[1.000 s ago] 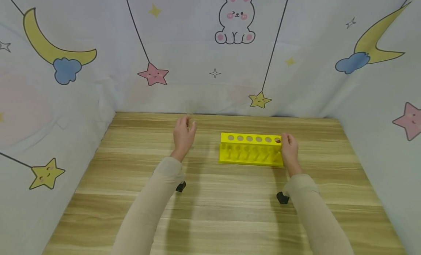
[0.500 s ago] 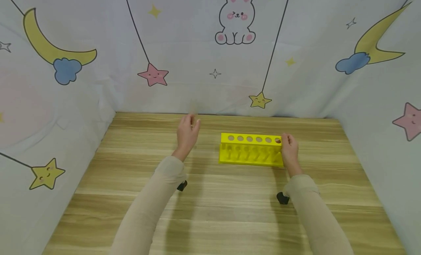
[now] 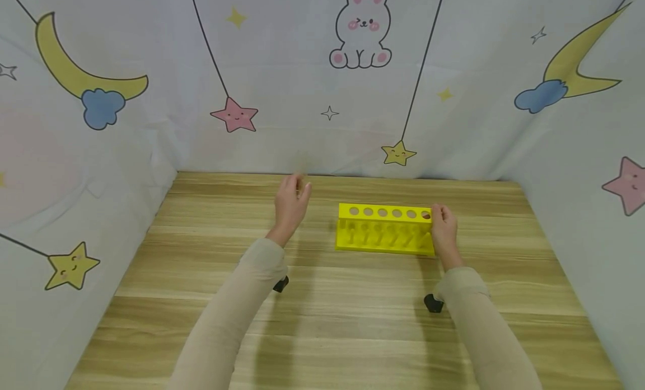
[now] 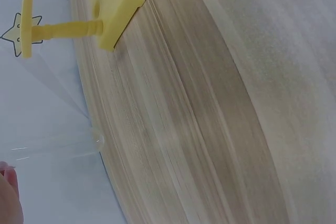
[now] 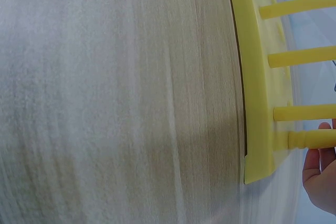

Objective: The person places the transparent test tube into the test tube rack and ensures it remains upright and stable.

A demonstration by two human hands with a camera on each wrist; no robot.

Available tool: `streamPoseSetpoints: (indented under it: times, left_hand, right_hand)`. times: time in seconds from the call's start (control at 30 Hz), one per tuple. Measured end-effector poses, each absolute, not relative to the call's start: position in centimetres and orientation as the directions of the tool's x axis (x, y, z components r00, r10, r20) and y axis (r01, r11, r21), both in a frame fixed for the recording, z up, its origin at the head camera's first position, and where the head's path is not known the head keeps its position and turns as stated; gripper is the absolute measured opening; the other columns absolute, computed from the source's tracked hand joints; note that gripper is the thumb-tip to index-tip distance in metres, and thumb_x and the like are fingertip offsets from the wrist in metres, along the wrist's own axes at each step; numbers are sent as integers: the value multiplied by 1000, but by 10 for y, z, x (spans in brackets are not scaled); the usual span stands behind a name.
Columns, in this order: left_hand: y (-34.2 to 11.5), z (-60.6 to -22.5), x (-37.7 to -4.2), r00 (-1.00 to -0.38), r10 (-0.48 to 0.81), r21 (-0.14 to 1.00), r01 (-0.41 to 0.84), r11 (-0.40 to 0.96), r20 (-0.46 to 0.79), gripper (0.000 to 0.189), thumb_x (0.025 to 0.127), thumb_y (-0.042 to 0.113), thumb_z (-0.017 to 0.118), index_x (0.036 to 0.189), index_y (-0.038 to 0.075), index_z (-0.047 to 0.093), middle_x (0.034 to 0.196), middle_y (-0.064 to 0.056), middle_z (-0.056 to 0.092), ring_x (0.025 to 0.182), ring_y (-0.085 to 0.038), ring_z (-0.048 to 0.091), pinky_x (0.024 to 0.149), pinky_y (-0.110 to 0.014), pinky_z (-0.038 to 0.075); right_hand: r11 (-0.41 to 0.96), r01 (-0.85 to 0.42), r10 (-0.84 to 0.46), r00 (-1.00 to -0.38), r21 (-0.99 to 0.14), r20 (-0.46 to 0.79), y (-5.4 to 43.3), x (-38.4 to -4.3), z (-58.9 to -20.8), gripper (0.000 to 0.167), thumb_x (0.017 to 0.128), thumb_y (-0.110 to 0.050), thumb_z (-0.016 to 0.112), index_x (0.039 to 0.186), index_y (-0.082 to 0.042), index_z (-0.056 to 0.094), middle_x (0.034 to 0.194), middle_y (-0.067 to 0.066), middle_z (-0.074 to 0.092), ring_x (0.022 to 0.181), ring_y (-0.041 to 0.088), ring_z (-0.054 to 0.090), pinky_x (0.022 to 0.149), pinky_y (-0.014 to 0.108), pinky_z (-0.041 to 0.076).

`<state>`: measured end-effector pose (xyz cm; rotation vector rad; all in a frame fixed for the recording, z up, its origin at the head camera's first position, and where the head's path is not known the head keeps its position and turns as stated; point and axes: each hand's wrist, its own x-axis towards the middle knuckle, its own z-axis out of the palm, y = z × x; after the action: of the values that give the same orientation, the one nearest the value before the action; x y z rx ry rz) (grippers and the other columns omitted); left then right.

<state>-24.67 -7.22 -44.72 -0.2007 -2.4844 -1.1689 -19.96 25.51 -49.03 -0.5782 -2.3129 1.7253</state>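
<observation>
A yellow test tube rack (image 3: 385, 250) stands on the wooden table, with a row of round holes along its top bar and pegs below. My right hand (image 3: 444, 229) grips its right end; in the right wrist view the fingers (image 5: 326, 156) curl by the end post. To the left of the rack, my left hand (image 3: 292, 202) is raised and pinches a clear test tube (image 4: 63, 147). In the left wrist view the tube's rounded end points toward the table side, away from the fingertips (image 4: 9, 174). From the head, the tube is barely visible against the cloth.
A white cloth (image 3: 282, 138) printed with stars, moons and a rabbit hangs behind the table (image 3: 353, 317) and along both sides. Black wrist camera mounts (image 3: 433, 303) stick out under the sleeves, close over the tabletop.
My left hand has drifted a little to the right, toward the rack, with the test tube. The right hand and the rack have stayed where they were.
</observation>
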Motion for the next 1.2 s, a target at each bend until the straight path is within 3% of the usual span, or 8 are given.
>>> streamPoseSetpoints:
  times: [0.2,0.37,0.63,1.2]
  left_hand:
    - [-71,-447,-246,-909,-23,701,305,645,416,27,89,24,51,104,2,53,84,-10,49,75,-21,47,64,-30,42]
    - [-69,-446,-246,-911,-20,706,305,639,412,27,89,24,52,104,1,53,85,-10,49,76,-21,47,66,-30,43]
    - [-64,-440,-246,-895,-12,692,336,639,445,22,87,19,54,100,1,54,82,-10,49,74,-21,45,65,-30,41]
    - [-54,-430,-246,-886,24,681,373,630,463,23,88,22,53,97,1,54,81,-10,49,74,-21,46,66,-29,42]
  right_hand:
    - [248,193,428,-901,-949,-71,254,-200,-490,33,93,-39,34,95,-10,50,81,-8,51,53,4,36,49,16,33]
    - [262,203,421,-904,-943,-77,254,-200,-489,39,94,-40,32,102,-6,51,84,-6,51,58,5,41,51,15,35]
    - [263,203,417,-905,-943,-79,255,-200,-491,37,93,-42,31,100,-11,50,85,-7,50,65,9,43,53,17,35]
    - [267,206,418,-905,-941,-80,256,-201,-492,35,94,-40,32,101,-11,50,82,-8,51,55,6,35,50,17,33]
